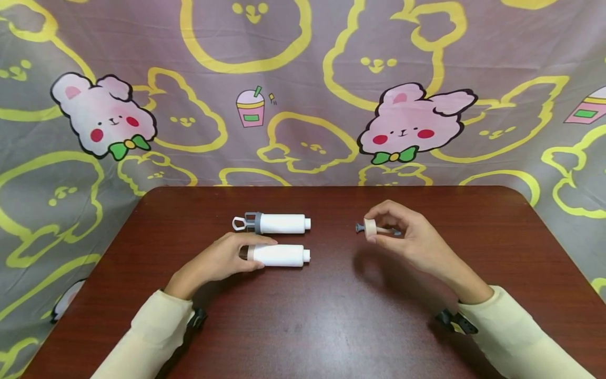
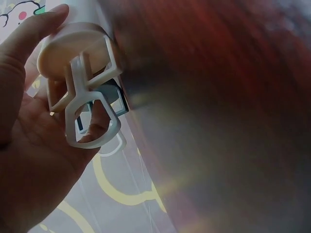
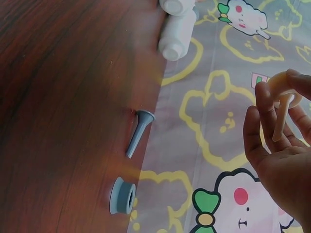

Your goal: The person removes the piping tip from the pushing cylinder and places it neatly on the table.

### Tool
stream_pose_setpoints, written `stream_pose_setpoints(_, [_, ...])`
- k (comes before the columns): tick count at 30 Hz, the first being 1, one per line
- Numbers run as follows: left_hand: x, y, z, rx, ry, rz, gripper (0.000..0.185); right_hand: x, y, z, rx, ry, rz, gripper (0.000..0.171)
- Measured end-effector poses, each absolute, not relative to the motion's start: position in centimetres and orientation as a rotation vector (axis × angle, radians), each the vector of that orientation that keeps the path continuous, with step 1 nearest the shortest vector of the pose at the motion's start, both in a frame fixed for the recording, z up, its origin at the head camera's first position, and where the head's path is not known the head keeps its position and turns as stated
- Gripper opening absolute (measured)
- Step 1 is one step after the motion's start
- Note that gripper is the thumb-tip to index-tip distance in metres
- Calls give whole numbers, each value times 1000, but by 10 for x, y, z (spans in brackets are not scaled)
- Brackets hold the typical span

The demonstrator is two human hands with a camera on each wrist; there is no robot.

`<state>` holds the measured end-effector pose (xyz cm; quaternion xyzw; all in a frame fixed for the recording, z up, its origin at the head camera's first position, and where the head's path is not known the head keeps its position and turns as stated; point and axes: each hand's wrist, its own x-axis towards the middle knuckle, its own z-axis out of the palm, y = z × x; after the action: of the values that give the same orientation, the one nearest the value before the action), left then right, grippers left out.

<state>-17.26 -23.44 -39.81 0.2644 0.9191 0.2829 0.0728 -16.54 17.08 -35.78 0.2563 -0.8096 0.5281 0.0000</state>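
While the left grip (image 1: 222,256) clasps a white bottle (image 1: 284,256), the right grip (image 1: 411,231) pinches a beige stopper (image 1: 370,228) above the tabletop (image 1: 331,316), near a grey funnel (image 3: 139,132).

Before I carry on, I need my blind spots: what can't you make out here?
Head: white loop handle of the near white cylinder, hidden by the left grip.
Head: gray funnel, partly behind the beige disc.
Left wrist: the near white cylinder's nozzle, past the top edge.
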Motion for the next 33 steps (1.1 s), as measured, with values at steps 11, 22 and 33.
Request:
stream_pose_setpoints(11, [-174, -233, -397, 788, 2761, 839, 49, -165, 172, -358, 800, -2551, 1660, 29])
stream_pose_setpoints(22, [-175, -232, -396, 792, 2761, 823, 51, -165, 172, -359, 802, -2552, 1654, 29])
stream_pose_setpoints(33, [-175, -231, -394, 819, 2770, 796, 51, -165, 172, -359, 790, -2565, 1633, 30])
